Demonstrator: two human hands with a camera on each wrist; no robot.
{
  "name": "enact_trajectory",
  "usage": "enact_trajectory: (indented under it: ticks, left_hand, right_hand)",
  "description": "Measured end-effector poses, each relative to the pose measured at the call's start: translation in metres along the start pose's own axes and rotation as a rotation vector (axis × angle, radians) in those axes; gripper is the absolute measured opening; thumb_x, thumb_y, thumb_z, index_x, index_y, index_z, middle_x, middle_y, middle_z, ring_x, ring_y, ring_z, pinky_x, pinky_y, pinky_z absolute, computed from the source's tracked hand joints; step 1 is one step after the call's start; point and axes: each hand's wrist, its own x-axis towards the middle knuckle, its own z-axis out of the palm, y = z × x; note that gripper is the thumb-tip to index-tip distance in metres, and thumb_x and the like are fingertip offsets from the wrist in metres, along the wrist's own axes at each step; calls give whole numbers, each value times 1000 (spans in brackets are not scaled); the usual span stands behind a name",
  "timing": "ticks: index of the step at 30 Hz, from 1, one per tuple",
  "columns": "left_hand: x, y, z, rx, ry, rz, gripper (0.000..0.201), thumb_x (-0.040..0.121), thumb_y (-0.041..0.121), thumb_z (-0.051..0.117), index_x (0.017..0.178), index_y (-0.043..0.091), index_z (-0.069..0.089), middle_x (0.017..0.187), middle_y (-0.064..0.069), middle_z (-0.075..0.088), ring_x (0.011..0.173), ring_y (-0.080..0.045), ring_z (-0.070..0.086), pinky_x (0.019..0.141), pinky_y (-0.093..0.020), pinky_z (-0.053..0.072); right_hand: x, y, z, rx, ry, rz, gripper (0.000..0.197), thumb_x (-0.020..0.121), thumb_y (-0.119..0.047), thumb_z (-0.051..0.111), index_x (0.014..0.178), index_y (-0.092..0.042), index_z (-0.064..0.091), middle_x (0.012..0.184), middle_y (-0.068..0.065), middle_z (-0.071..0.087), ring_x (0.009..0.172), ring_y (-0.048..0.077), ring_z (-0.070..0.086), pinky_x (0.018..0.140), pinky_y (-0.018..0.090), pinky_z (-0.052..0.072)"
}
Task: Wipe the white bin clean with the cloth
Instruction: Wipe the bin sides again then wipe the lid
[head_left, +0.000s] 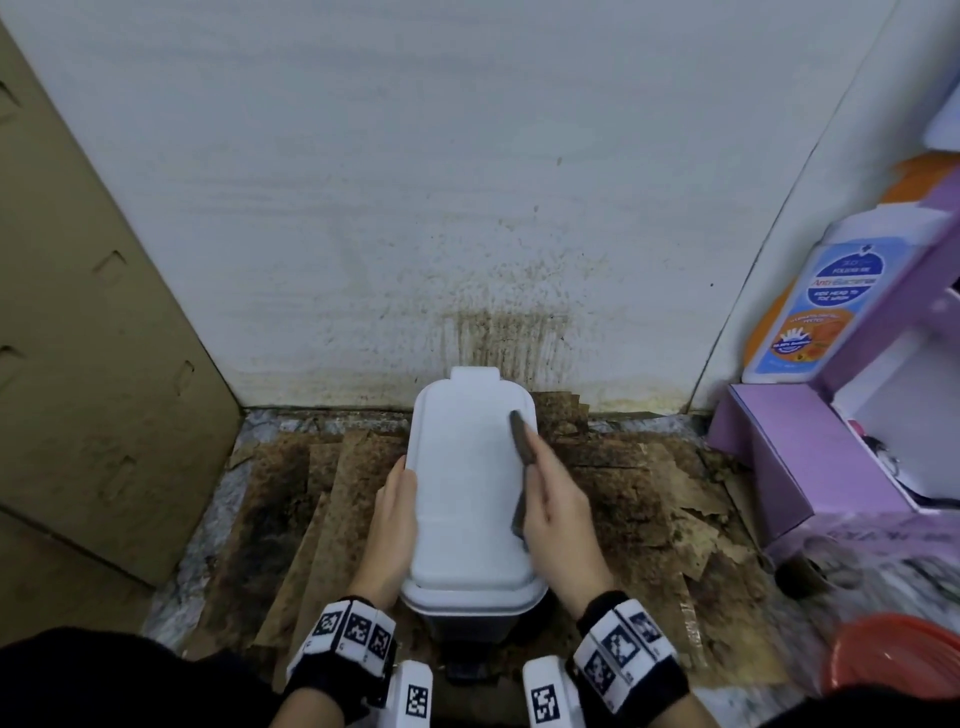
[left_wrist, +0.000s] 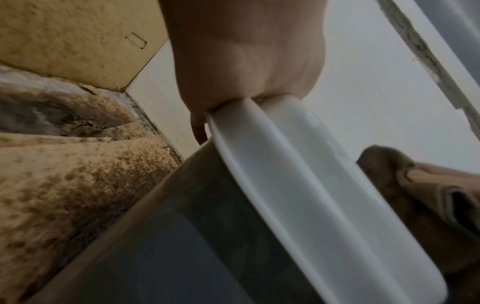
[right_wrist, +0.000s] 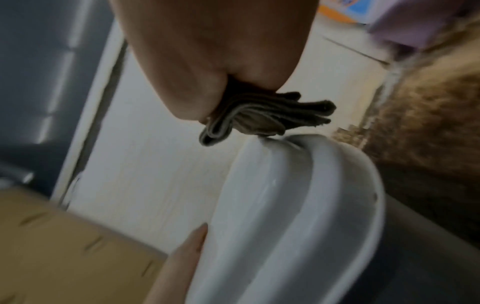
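The white bin (head_left: 467, 499) stands on the floor against the wall, its white lid down over a grey body (left_wrist: 182, 257). My left hand (head_left: 397, 514) holds the lid's left edge, thumb lying on top and a fingertip curled under the rim (left_wrist: 200, 133). My right hand (head_left: 556, 512) grips a folded dark brown cloth (head_left: 519, 441) and presses it along the lid's right edge. In the right wrist view the cloth (right_wrist: 259, 115) sticks out of the fist and touches the lid's rim (right_wrist: 285, 185). The left wrist view shows the cloth (left_wrist: 389, 185) past the lid.
A tall cardboard box (head_left: 78, 364) stands at the left. A purple shelf unit (head_left: 779, 457) with a wash bottle (head_left: 815, 306) is on the right, and an orange-red basin (head_left: 898, 654) lies near right. Stained cardboard sheets (head_left: 649, 499) cover the floor; the wall (head_left: 509, 338) behind is spattered brown.
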Motion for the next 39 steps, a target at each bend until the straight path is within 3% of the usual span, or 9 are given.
enact_trajectory:
  ticks: [4,7,11,17,19,26,30,36,39]
  left_hand:
    - [5,-4,-2,-221,-28,-78,53,105,56,44,153,34,43,150,4,55,133,-19,57,113,-54,44]
    - [5,-8,-8,-361,-73,-120,41,109,25,45,150,25,46,141,-2,62,125,-23,63,105,-44,52]
    - [0,-21,-10,-338,-128,-43,44,111,24,36,155,23,39,147,3,55,116,-1,65,87,-17,56]
    - [3,-35,-6,-307,-152,-36,36,113,28,29,146,41,36,140,24,51,127,5,57,89,-6,48]
    - [2,-31,-4,-348,-149,-22,40,113,28,28,151,34,34,140,21,51,114,14,61,84,-6,50]
    - [10,-37,-5,-324,-119,-26,51,106,44,35,156,34,36,151,15,49,125,9,56,90,-11,49]
    - [9,-35,-6,-262,-127,5,56,102,52,35,157,41,31,156,25,39,138,10,42,100,-14,41]
    - [5,-27,-8,-213,-140,13,42,109,42,29,152,45,27,145,35,37,116,34,40,86,4,39]
    - [2,-27,-10,-205,-135,20,42,110,42,29,152,46,27,145,37,38,126,27,37,91,2,38]
  right_hand:
    - [-10,16,40,-620,-288,-245,69,98,-1,50,159,-19,22,168,4,15,156,17,11,124,42,22]
    - [-21,20,52,-874,-322,-306,73,87,-14,69,153,-11,36,161,15,35,150,29,33,116,49,38]
    - [-26,20,54,-906,-278,-350,67,89,-19,65,150,-8,39,157,17,40,146,31,39,111,48,43]
    - [-37,5,34,-965,-379,-495,54,103,-35,42,152,-13,40,159,10,40,147,24,38,112,37,41]
    - [-28,4,26,-967,-456,-514,55,107,-38,32,158,-18,26,165,7,26,153,21,26,118,36,31]
    - [42,15,20,-970,-751,-557,55,110,-43,15,161,-30,-2,169,-5,-9,155,10,-12,125,34,-7]
    - [111,27,20,-989,-811,-481,56,110,-43,17,160,-31,-4,169,-5,-12,155,11,-14,127,37,-3]
    - [164,27,24,-1010,-743,-399,56,110,-39,20,161,-27,0,170,0,-8,156,15,-9,126,37,-2]
    - [161,25,28,-1017,-744,-377,55,110,-39,16,161,-26,-1,169,0,-8,156,17,-10,126,39,-1]
